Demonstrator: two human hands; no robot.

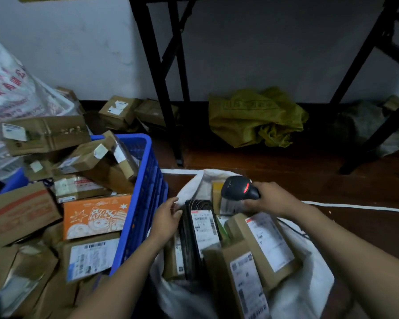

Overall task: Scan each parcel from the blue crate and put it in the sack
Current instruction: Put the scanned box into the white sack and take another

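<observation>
A blue crate (145,187) on the left is heaped with cardboard parcels, among them an orange printed box (95,216). To its right stands an open white sack (309,279) holding several labelled parcels, including a black one (199,229) with a white label. My left hand (167,218) is at the sack's left rim, fingers on the white cloth beside the black parcel. My right hand (268,199) grips a black barcode scanner (238,188) with a red light, held over the sack's far side.
Black table legs (161,88) stand behind the crate and sack on a dark wooden floor. A crumpled yellow-green bag (253,116) lies by the wall. More boxes (120,111) sit at the back left, next to a large printed white sack (12,95).
</observation>
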